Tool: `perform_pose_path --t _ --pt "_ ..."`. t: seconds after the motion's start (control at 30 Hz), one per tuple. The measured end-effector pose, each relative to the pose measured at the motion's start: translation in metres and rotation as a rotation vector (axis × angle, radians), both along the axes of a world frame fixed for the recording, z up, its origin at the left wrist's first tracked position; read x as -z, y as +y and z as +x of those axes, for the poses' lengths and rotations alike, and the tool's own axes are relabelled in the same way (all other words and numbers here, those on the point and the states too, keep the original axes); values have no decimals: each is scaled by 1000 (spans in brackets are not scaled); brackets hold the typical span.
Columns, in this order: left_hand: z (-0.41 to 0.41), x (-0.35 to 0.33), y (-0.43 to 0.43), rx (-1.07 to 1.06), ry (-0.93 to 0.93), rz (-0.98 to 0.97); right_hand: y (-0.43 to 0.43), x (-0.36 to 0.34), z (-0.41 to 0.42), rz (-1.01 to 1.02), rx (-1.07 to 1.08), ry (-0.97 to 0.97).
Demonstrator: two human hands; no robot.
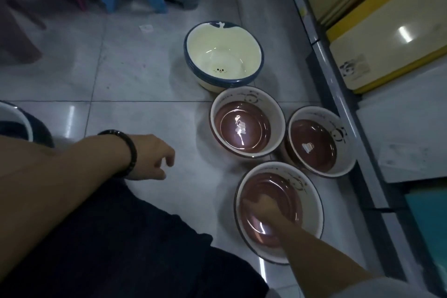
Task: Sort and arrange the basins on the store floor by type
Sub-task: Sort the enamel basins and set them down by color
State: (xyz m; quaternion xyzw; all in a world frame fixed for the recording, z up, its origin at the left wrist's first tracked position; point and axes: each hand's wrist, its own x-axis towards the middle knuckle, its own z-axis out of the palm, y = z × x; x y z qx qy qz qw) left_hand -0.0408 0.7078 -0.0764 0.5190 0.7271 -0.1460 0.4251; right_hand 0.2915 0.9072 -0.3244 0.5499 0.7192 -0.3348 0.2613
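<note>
Sorting step: our right hand (261, 210) reaches into the nearest brown basin (313, 205), grip too blurred to tell; left hand (150, 156) hangs loosely curled, empty. 2 matching basins (246, 126) sit just beyond, the cream basin (222, 43) farther. Next, we judge: align it with them.

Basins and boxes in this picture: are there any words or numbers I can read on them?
Nothing here can be read.
In the far brown basin, the shiny sticker: washed out by glare.
In the right brown basin, the white sticker: too blurred.
On the yellow-rimmed box, the label: a panda picture, print too small.
In the cream basin: only a drawn face, no words.
</note>
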Motion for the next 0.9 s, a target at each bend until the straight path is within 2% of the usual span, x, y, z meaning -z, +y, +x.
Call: perform_pose_path --t 0.07,0.17,0.2,0.23,0.27,0.3,0.33,0.37,0.4,0.43,0.63,0.7,0.77,0.9 --pt "-3 5 -4 -13 -3 -41 -30 4 -15 -38 -73 -41" --pt "-15 10 -11 -120 17 48 -59 6 -30 29 -212 -183" --pt "-18 12 -14 -134 38 56 -64 13 -29 68 -269 -179" --pt "-21 14 -16 -135 56 49 -67 14 -27 -2 -299 -168" --pt "-22 14 -17 -127 69 33 -66 39 -18 35 -317 -169" --pt "-22 15 -18 -124 76 18 -64 58 -11 301 -411 -57" --pt "-22 14 -19 -132 75 6 -63 60 -6 466 -519 -74" --pt "-21 14 -18 -143 69 0 -64 50 -1 369 -523 -130" --pt "-20 13 -17 -149 65 -1 -65 20 -7 193 -430 -191" --pt "-19 13 -16 -153 66 2 -64 -16 -21 182 -343 -160" --pt "-14 3 -22 -201 71 80 -56 -80 -41 494 -203 -46" --pt "-13 -3 -26 -210 67 105 -58 -106 -45 542 -225 40" --pt "-11 -7 -30 -227 56 125 -66 -139 -55 497 -281 79" --pt "-8 -14 -37 -370 -8 210 -85 -194 -83 741 -446 281"
